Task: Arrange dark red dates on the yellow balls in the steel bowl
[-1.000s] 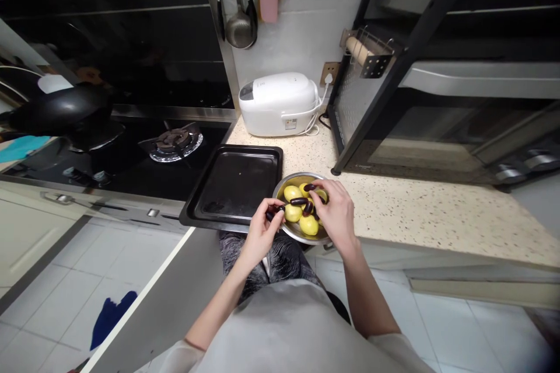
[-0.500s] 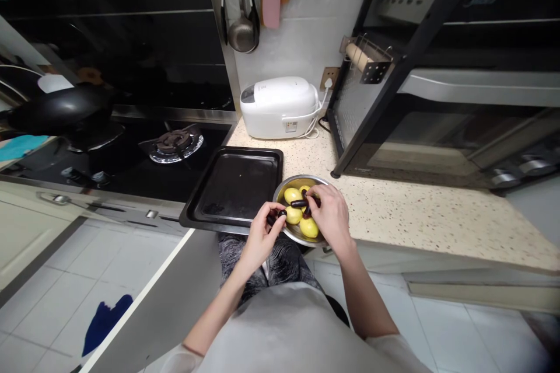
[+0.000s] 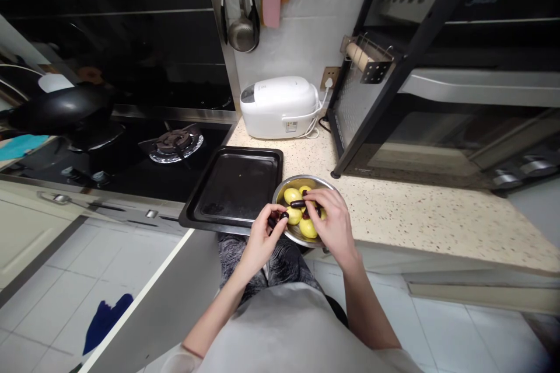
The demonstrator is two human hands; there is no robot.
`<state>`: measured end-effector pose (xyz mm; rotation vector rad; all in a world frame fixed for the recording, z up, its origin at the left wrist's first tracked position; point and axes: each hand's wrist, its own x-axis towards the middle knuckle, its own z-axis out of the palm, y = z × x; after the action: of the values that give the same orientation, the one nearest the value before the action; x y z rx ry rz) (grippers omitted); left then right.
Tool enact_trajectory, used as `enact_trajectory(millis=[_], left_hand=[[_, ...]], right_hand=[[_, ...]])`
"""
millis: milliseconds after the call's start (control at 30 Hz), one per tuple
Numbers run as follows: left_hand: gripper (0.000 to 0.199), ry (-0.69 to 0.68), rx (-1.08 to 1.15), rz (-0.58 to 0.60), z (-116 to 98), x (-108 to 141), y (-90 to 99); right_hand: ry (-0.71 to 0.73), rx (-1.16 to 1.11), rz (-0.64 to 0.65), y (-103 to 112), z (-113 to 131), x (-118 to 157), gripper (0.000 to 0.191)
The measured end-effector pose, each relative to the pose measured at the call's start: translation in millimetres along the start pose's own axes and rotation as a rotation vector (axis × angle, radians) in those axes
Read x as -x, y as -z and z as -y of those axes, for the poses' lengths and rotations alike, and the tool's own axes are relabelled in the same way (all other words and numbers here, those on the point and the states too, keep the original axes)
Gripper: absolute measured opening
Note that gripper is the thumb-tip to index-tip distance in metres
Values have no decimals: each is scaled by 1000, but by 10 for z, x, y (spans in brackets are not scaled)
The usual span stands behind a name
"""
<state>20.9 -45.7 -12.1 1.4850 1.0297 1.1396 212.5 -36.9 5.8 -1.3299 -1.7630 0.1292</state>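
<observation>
sideways in the bowl (image 3: 307,178), one long dark grape (image 3: 297,204) lay just left of the right hand (image 3: 336,225), whose grip i couldn't tell; apart from it, the left hand (image 3: 261,239) pinched other grapes (image 3: 284,215).

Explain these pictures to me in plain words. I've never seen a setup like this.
There is no robot here: a person works with two bare hands. Every picture comes from one camera worn on the head, looking forward and down. On the speckled countertop stands a metal bowl of yellow, rounded pieces, with a black tray to its left. The left hand holds small, dark, glossy pieces by the bowl's rim. The right hand reaches over the bowl among more dark pieces; its grip is unclear.
</observation>
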Motion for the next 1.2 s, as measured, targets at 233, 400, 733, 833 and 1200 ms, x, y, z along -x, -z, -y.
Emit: enact_trajectory(millis=[233,400,733,833,1200], left_hand=[[25,8,39,-10,0,37,-47],[25,27,45,-12,22,54,-55],[25,43,86,35,30,65,-71],[25,43,114,34,11,55,-76],[17,45,143,76,19,81,-66]], right_hand=[[98,-184,184,-40,216,183,27],[85,-221,144,-77,192,212,22],[-13,-305,111,14,154,185,7],[-111,-266,23,132,62,166,7],[-182,48,-100,216,-243,222,14]])
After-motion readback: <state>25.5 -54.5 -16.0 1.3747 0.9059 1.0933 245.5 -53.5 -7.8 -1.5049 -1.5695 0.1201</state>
